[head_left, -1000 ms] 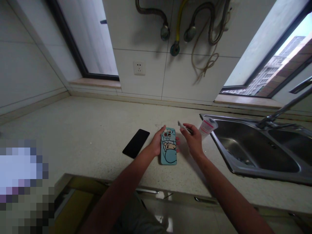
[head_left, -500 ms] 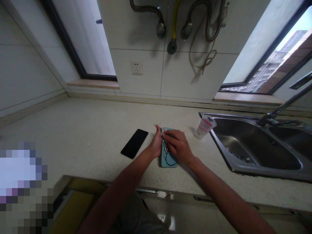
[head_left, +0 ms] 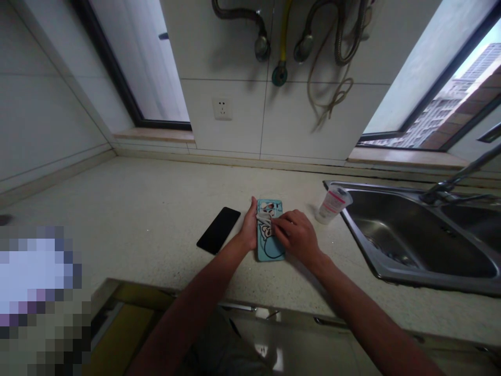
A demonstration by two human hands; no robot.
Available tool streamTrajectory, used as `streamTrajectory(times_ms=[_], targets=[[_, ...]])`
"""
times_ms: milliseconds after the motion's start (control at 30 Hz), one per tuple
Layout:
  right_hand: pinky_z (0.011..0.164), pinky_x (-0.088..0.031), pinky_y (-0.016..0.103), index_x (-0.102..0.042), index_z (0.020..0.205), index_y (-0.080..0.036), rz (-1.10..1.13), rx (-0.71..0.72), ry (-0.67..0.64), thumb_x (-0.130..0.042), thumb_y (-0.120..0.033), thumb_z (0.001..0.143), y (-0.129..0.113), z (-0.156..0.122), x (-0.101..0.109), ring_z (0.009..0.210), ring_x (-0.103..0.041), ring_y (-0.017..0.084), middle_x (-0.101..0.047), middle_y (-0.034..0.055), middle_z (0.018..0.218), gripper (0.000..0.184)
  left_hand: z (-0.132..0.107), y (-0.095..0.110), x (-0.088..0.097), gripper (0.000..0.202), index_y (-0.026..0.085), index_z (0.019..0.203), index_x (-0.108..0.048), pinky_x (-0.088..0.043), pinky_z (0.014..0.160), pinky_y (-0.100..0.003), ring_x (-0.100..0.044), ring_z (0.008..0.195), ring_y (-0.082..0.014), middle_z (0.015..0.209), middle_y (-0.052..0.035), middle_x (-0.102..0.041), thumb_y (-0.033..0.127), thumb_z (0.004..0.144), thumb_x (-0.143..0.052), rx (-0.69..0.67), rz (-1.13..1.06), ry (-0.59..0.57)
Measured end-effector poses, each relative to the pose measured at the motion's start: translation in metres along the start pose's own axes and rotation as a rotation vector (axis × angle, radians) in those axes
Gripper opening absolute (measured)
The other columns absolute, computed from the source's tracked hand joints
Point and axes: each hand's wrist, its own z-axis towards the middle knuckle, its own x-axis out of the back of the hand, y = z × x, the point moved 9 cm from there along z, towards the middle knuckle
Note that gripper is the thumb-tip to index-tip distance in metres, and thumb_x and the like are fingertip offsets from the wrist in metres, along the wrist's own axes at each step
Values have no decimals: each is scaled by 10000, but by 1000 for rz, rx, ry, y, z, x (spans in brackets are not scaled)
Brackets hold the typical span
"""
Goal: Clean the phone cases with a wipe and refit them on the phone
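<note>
A light blue phone case (head_left: 270,250) with cartoon drawings lies face up on the counter; whether a phone is inside it I cannot tell. My left hand (head_left: 249,230) holds its left edge, thumb side up. Pinched in the fingers of my right hand (head_left: 299,232) is a small crumpled greyish wipe (head_left: 265,219), pressed across the middle of the case. To the left of my left hand, a black phone (head_left: 218,230) lies flat with its dark screen up.
A clear plastic cup (head_left: 332,204) with red print leans at the rim of the steel sink (head_left: 376,269) on the right. A faucet (head_left: 434,193) stands behind the sink. Hoses and a socket (head_left: 222,108) are on the tiled wall. The counter's front edge runs below my forearms.
My right hand has slid a little down and right with the wipe, uncovering the upper drawing on the case. My left hand still holds the edge. The view has shifted slightly.
</note>
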Motion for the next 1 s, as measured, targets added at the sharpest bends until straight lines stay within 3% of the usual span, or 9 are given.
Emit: streamTrajectory(times_ms=[233, 467, 667, 833, 1000], targets=[[674, -437, 350, -749, 919, -187, -16, -156, 122, -560, -253, 934, 26, 1, 17, 731, -564, 214, -649, 77, 771, 200, -2, -10, -8, 754, 127, 1090, -674, -550, 706, -372, -695, 783, -256, 860, -145, -727, 779, 838, -390, 102, -12, -127], [627, -468, 319, -721, 1005, -202, 115, -303, 210, -519, -272, 944, 49, 0, 26, 651, -558, 172, -621, 50, 805, 223, -10, -23, -16, 743, 145, 1137, -661, -555, 695, -376, -701, 782, -250, 866, -137, -736, 771, 845, -387, 195, 69, -216], [711, -498, 354, -712, 1063, -215, 107, -229, 184, -500, -285, 975, 33, 3, 23, 786, -602, 216, -638, 80, 866, 240, -11, -31, -14, 733, 140, 1064, -677, -558, 690, -362, -696, 724, -230, 816, -127, -730, 772, 847, -375, 229, 97, -175], [723, -520, 365, -695, 1150, -210, 214, -155, 75, -482, -294, 988, 17, 4, 7, 828, -613, 229, -644, 102, 914, 280, -7, -31, -9, 694, 149, 955, -691, -548, 670, -314, -692, 702, -211, 750, -98, -718, 758, 851, -376, 178, 53, -110], [744, -534, 363, -664, 1209, -234, 255, -117, 49, -469, -265, 994, 11, 0, 1, 865, -622, 224, -647, 101, 955, 292, -6, -27, -7, 721, 135, 942, -691, -546, 677, -309, -697, 744, -224, 737, -101, -714, 775, 836, -378, 140, 37, -60]])
